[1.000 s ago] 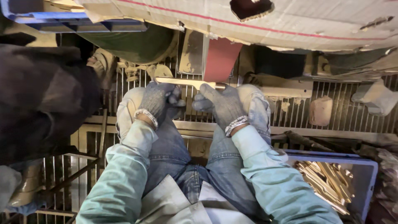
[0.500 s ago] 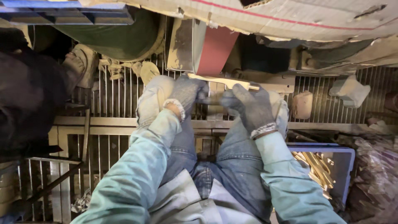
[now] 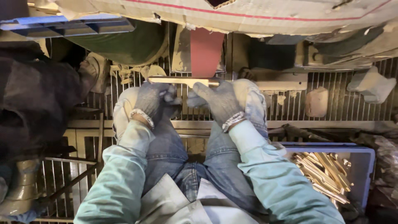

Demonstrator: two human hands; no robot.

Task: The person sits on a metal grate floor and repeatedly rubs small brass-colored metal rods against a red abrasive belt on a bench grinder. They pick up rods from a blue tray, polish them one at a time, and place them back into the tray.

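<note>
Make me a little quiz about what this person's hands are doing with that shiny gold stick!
1. True or false: both gloved hands hold the brass bar.
2. What does the bar press against? A) the red sanding belt B) the blue crate C) the stone block
3. Where do more brass pieces lie?

Key:
1. True: the left hand and right hand both grip it.
2. A
3. In the blue crate, beside the person's right leg.

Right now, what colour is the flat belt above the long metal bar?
Dull red belt, best seen in the head view.
</note>
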